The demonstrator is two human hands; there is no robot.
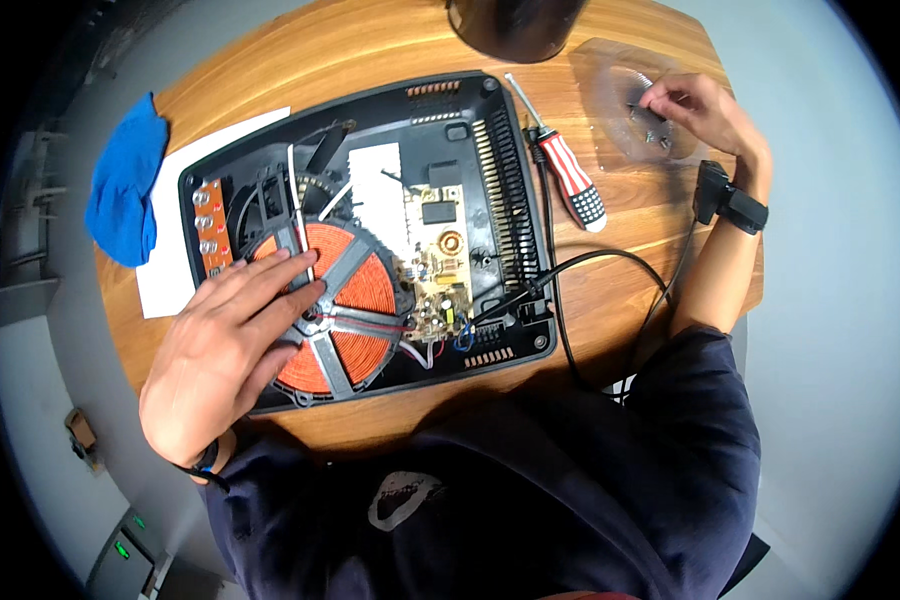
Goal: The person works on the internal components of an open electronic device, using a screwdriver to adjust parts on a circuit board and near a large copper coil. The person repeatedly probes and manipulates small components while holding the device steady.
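Observation:
My left hand (205, 365) lies over the left side of an orange copper induction coil (365, 287), fingers stretched out and nothing gripped. The coil sits on dark spokes inside the opened black housing of an induction cooker (518, 345). Beside it in the housing are a tan circuit board (448, 275), a white finned heat sink (375, 190) and a small orange board (208, 222). At the far right my right hand (708, 115) is closed in a pinch over a clear dish (610, 130) holding several small screws (654, 139). Whatever its fingertips hold is too small to make out.
A screwdriver (573, 185) with a red-and-white striped handle lies between housing and dish. A black cable (610, 255) loops across the wooden table (620, 320). White paper (160, 290), a blue cloth (128, 185) and a dark round container (515, 25) are around it.

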